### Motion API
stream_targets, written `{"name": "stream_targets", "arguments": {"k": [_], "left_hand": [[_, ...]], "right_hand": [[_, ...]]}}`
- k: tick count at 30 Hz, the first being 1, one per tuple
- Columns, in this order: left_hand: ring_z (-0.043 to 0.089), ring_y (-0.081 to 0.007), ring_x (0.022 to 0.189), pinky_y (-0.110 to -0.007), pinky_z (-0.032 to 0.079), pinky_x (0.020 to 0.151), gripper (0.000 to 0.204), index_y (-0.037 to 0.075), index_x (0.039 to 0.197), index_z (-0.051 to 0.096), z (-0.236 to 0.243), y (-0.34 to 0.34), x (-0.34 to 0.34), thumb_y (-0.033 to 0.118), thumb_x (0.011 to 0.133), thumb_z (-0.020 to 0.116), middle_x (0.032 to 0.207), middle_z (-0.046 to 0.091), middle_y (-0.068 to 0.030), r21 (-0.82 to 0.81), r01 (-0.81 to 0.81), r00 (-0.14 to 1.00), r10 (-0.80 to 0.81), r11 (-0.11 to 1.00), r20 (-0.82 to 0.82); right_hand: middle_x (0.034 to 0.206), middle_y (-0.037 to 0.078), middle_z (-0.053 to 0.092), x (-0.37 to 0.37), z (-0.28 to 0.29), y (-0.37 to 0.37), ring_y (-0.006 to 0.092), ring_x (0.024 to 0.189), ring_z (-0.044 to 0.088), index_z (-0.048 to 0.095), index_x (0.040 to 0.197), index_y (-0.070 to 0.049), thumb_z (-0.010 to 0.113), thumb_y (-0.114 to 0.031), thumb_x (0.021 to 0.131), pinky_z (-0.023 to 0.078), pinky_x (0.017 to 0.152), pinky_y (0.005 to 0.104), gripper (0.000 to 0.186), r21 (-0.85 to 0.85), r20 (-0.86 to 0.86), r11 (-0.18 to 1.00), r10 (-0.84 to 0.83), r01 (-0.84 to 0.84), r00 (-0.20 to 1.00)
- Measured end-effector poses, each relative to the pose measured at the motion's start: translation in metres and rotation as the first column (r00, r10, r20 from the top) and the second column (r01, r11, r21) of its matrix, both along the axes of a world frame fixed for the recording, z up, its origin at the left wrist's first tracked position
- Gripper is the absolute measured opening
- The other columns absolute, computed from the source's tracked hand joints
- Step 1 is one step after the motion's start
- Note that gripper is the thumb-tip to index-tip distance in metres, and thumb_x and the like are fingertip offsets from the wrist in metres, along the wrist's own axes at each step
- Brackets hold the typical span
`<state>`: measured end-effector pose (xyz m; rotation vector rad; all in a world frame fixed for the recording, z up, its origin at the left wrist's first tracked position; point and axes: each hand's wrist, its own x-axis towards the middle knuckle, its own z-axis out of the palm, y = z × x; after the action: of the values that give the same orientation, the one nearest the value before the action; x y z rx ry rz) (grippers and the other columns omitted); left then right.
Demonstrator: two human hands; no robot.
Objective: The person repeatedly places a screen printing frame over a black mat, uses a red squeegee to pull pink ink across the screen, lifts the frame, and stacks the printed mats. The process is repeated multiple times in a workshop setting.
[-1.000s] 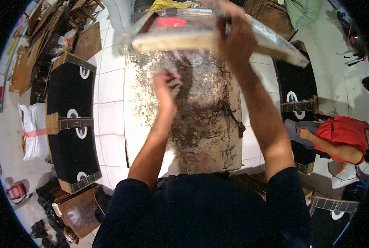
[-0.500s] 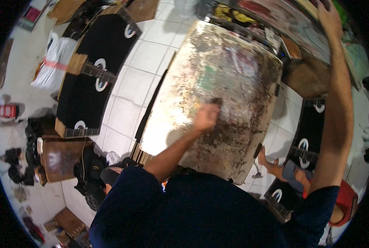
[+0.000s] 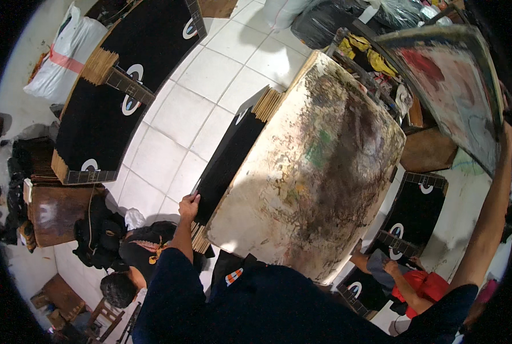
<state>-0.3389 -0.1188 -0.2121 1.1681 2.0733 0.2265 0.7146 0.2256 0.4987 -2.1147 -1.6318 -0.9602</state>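
The left hand (image 3: 189, 207) is closed on the near left edge of a black panel (image 3: 227, 160), thumb and fingers pinching the rim. The panel lies on a brown-edged stack (image 3: 267, 106) alongside the left edge of the stained desk (image 3: 330, 155); this placement appears to keep sheets within reach of the left arm. The right hand (image 3: 506, 131) is at the outer edge of the framed screen (image 3: 454, 92). Its fingers are lost against the dark rim of the view, so its closure cannot be told. The screen stands tilted up beyond the far right corner of the desk, presumably held there to leave the work surface accessible. Finished-looking panels (image 3: 147, 43) lie in rows on the tiled floor (image 3: 187, 109), seemingly spread to stay separate from the stack.

Compared with the frame half a second earlier, the left hand has moved from above the desk surface to the panel edge. The screen's red-stained mesh now shows more fully, and the desk sits farther right in the view.
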Motion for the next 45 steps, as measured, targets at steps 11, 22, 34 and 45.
{"name": "stream_targets", "arguments": {"k": [11,22,34,45], "left_hand": [[0.069,-0.0365,0.106,-0.050,0.054,0.087,0.040,0.011,0.132,0.068,0.033,-0.040,-0.026,0.031,0.097,0.067,0.118,0.072,-0.0181,0.068,0.070,0.889,-0.031,0.995,-0.456],[0.074,-0.0395,0.088,-0.045,0.057,0.080,0.027,0.004,0.110,0.078,0.145,-0.009,-0.073,0.005,0.083,0.071,0.094,0.075,-0.0222,0.288,0.110,0.987,-0.070,0.951,-0.147],[0.062,-0.0301,0.072,-0.040,0.048,0.069,0.015,0.002,0.092,0.074,0.434,0.171,0.151,0.010,0.082,0.082,0.078,0.064,-0.0118,0.964,0.156,0.988,-0.035,0.214,-0.152],[0.056,-0.0233,0.084,-0.041,0.043,0.073,0.024,0.001,0.105,0.070,0.453,-0.088,0.342,0.009,0.083,0.067,0.090,0.059,-0.0076,0.902,0.420,0.416,-0.862,-0.099,-0.288]], "right_hand": [[0.154,0.007,0.054,-0.003,0.010,-0.029,0.0272,0.145,0.046,0.056,0.150,-0.027,0.036,-0.047,0.110,0.038,0.119,0.0399,0.050,-0.057,0.028,0.997,-0.044,0.046,0.999],[0.158,0.006,0.050,-0.040,-0.006,-0.016,0.0269,0.146,0.045,0.056,0.150,-0.034,0.042,-0.051,0.107,0.035,0.121,0.0389,0.049,-0.011,0.236,0.948,-0.307,0.318,0.922],[0.131,0.012,0.070,-0.258,-0.074,-0.092,0.0364,0.123,0.065,0.061,0.140,-0.028,0.061,-0.055,0.093,0.049,0.102,0.0470,0.054,0.167,-0.417,0.973,-0.076,0.159,0.906],[0.135,0.009,0.068,-0.316,-0.096,-0.137,0.0365,0.121,0.065,0.056,0.144,-0.027,0.057,-0.048,0.096,0.051,0.097,0.0506,0.052,0.140,-0.505,0.975,-0.078,0.171,0.859]]}}
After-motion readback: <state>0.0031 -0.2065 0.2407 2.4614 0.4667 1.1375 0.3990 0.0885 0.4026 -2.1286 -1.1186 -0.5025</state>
